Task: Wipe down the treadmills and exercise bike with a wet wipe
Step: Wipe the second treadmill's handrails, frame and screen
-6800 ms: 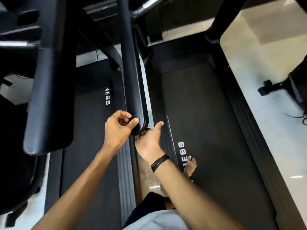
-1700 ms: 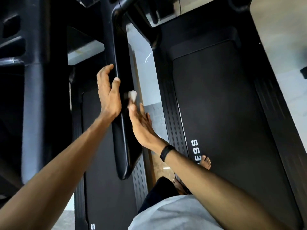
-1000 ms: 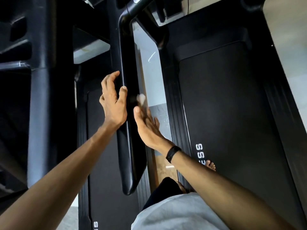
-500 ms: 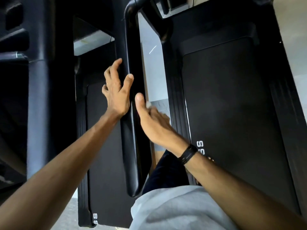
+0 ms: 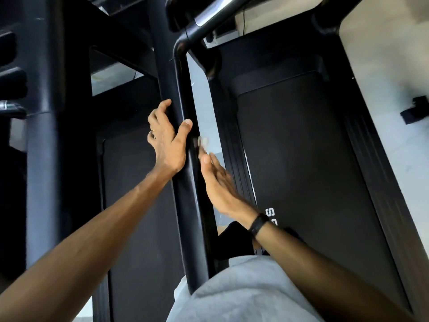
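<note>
1. Your left hand (image 5: 167, 140) wraps the black handrail (image 5: 185, 173) from its left side: fingers curled round the far edge, thumb laid across the top face.
2. Your right hand (image 5: 218, 182) is flat vs. the rail's right side, fingers straight & together, pressing a pale wet wipe (image 5: 202, 143) onto it. Wipe shows only as a blurred patch just past your fingertips, right beside your left thumb.
3. Black band (image 5: 258, 224) sits on your right wrist.
4. Head view, rest: rail runs from a bent metal bar (image 5: 209, 18) at top down to your grey shirt (image 5: 241, 293).
5. Right treadmill belt (image 5: 301, 163) lies below w/ white letters near your wrist; left treadmill belt (image 5: 137, 205) sits under your left forearm.
6. Light floor (image 5: 385, 73) at far right.
</note>
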